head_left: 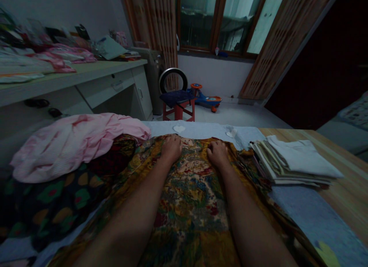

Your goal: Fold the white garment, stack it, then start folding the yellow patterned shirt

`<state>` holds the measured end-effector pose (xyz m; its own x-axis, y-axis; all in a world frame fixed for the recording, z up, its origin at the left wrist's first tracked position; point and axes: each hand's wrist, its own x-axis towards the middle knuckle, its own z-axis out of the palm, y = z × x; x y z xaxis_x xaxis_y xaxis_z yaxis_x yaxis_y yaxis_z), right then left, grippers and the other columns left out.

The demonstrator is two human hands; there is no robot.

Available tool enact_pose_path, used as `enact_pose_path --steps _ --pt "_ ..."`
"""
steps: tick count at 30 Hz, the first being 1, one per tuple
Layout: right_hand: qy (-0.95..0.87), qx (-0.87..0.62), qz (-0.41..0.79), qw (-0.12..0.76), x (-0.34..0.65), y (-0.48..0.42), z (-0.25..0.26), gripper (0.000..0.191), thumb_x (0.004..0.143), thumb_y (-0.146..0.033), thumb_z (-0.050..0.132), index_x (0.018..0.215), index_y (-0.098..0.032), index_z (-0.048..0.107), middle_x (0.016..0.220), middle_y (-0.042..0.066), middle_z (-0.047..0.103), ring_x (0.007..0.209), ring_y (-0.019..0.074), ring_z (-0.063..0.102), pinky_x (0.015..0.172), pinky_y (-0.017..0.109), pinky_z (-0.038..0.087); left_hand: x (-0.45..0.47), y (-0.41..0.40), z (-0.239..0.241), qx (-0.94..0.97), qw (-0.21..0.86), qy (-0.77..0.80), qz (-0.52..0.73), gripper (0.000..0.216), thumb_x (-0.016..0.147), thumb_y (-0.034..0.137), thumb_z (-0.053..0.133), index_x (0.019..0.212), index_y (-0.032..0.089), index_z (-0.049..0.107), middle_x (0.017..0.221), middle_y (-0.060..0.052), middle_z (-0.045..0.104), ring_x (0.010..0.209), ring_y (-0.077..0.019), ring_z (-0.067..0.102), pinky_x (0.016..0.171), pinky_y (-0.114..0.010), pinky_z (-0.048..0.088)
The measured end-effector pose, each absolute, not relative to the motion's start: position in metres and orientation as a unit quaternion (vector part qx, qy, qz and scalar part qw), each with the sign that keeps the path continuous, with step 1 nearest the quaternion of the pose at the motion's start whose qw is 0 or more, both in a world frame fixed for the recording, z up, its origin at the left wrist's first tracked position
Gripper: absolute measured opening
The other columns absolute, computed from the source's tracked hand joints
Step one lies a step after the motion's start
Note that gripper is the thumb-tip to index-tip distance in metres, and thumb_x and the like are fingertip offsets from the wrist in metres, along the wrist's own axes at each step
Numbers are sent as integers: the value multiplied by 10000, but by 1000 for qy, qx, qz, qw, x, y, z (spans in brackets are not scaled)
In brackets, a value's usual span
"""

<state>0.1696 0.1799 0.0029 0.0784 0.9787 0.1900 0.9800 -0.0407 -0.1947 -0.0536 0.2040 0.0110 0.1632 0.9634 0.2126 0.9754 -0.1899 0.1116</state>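
Note:
A long garment with a mustard, green and red pattern (195, 198) lies spread out in front of me, reaching down past the bottom of the picture. My left hand (171, 148) is at its far edge, left of the middle, with fingers curled on the cloth. To the right, my right hand (217, 153) grips the same edge, thumb and fingers drawn together. The cloth between the two hands is wrinkled. Under the garment is a light blue cover (201, 129) with white heart patches. The fingertips of both hands are partly hidden.
At left lie a heaped pink cloth (77, 144) and a dark patterned cloth (57, 201). A stack of folded clothes (299, 159) sits at right beside bare wood (353, 190). Beyond are a cluttered desk (115, 69), a red stool (178, 112) and a blue ride-on toy (205, 99).

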Motion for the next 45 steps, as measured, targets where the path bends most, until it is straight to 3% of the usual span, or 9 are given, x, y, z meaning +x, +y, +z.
enact_pose_path --steps 5,12,18,22,28,33,37,40,45 --pt "-649 -749 -5 133 174 181 0 330 913 -400 520 1159 -207 625 1229 129 559 1144 302 482 947 413 395 -47 198 11 -743 32 -659 -112 386 913 326 482 1261 173 553 1288 -153 550 1187 -319 498 942 -424 467" --pt "-634 -764 -8 120 179 181 3 421 920 -435 503 1236 -171 590 1271 159 551 1169 317 488 955 413 413 -29 189 16 -730 -9 -679 -82 587 898 582 471 1313 174 545 1367 -205 514 1288 -382 430 1010 -492 410" --pt "-634 -764 10 122 181 183 0 463 930 -437 469 1311 -188 559 1352 157 521 1242 308 474 1020 406 389 -12 179 16 -716 -78 -693 -36 897 837 754 384 1502 153 354 1555 -261 311 1441 -459 233 1097 -652 236" --pt "-637 -761 29 119 183 184 -4 513 949 -448 425 1388 -190 494 1499 146 411 1369 291 378 1101 416 324 -8 178 8 -708 -101 -698 -29 947 820 779 366 1544 175 274 1611 -237 193 1486 -455 102 1127 -687 115" --pt "-631 -768 56 97 184 181 -2 569 967 -479 384 1455 -188 419 1583 151 293 1443 295 276 1116 461 299 -9 177 4 -713 -91 -694 -41 941 821 786 341 1544 186 286 1619 -213 187 1496 -438 74 1150 -666 77" --pt "-655 -744 15 131 179 180 5 501 937 -389 476 1385 -165 507 1489 146 428 1365 286 370 1114 406 297 -9 177 4 -711 -83 -696 -51 933 818 789 339 1537 195 309 1617 -199 211 1498 -429 84 1156 -652 94" --pt "-691 -704 -10 163 169 177 12 324 924 -289 481 1189 -192 641 1293 115 566 1192 254 484 1029 349 360 -9 177 4 -712 -83 -695 -48 879 858 750 315 1533 187 316 1617 -214 193 1498 -428 84 1155 -651 88" --pt "-701 -701 -4 133 161 171 12 241 924 -294 497 1070 -210 669 1189 110 593 1118 257 508 952 357 394 -8 176 5 -709 -81 -699 -39 830 890 704 297 1541 189 294 1622 -205 184 1501 -413 86 1161 -642 80" --pt "-681 -722 -22 122 156 167 6 256 921 -325 518 1123 -227 640 1212 103 585 1139 284 497 915 384 402 -7 176 8 -706 -85 -703 -33 819 896 693 303 1549 200 275 1628 -195 167 1504 -405 82 1165 -636 79"
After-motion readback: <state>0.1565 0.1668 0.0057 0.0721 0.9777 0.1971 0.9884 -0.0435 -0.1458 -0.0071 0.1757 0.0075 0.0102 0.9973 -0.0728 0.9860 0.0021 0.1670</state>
